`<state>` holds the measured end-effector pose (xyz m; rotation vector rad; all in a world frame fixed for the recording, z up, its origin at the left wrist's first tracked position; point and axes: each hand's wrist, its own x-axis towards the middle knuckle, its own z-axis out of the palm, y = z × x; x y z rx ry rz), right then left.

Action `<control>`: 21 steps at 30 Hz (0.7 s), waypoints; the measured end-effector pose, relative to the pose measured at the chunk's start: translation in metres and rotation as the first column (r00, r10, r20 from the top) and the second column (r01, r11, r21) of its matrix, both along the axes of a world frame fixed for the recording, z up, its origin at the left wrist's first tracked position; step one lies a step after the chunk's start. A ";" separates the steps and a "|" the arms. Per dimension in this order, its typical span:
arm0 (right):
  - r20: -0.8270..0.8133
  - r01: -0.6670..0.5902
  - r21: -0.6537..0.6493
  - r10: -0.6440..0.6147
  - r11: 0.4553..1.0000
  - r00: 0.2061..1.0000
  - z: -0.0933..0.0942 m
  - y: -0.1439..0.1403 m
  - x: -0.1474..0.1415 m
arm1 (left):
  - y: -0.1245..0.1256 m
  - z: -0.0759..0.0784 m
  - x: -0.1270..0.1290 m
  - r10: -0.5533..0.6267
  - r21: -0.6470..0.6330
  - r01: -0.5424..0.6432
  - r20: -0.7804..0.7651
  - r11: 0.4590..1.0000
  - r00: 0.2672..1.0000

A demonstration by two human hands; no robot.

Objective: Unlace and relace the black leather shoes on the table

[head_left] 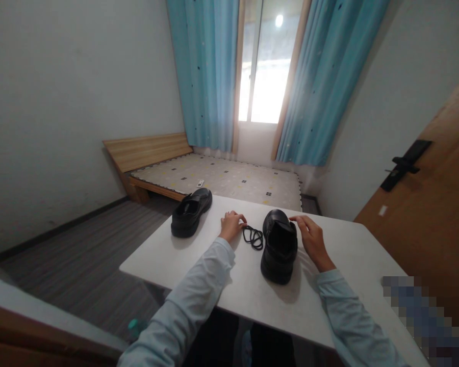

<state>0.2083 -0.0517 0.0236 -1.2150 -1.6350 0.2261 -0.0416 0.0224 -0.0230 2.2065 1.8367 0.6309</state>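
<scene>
Just below the middle of the frame, a black leather lace-up shoe with a thick sole [279,246] stands on the white rectangular tabletop [340,285], toe pointing away toward the bed. The right hand [311,238] rests against its right side, fingers loosely spread and touching the upper near the toe — not closed around anything. The left hand [231,225], left of centre, is curled with its fingertips pinching one end of a loose black shoelace [253,237], which lies in a small tangle of loops on the tabletop between that hand and the shoe.

The lace looks thin, limp and very light; it will likely flop and snag on itself, so an end is the sensible place to grip it, as the fingers do here. The shoe seems stiff in the sole and softer in the upper, of moderate weight, its polished leather probably a little slick — steadying it by the side wall or heel should hold it best.

A second black leather shoe [192,211] sits at the tabletop's far left corner, well apart. Beyond lie a wooden bed [214,176] and blue curtains [210,71] in the upper centre.
</scene>
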 end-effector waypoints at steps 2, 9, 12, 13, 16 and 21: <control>0.000 0.000 -0.004 0.000 1.000 1.000 0.000 0.000 0.000 | -0.001 0.001 0.001 -0.007 -0.017 0.007 -0.016 1.000 1.000; 0.016 -0.003 -0.005 0.003 1.000 1.000 -0.001 -0.001 -0.001 | -0.004 0.014 0.006 -0.026 0.019 0.023 0.182 1.000 0.983; 0.009 0.000 -0.004 0.000 1.000 1.000 -0.002 -0.001 -0.001 | -0.005 0.021 0.009 -0.182 0.061 0.176 0.517 0.982 0.837; 0.009 -0.001 -0.004 0.001 1.000 1.000 -0.001 -0.001 -0.002 | -0.006 0.022 0.011 -0.228 0.076 0.232 0.617 0.970 0.753; 0.031 -0.015 0.025 0.014 1.000 0.999 0.000 -0.003 -0.005 | -0.012 0.025 0.017 -0.257 0.080 0.344 0.822 0.935 0.507; 0.100 -0.065 0.091 0.056 0.994 0.993 0.005 -0.010 -0.015 | -0.026 0.032 0.025 -0.189 0.047 0.469 0.947 0.882 0.260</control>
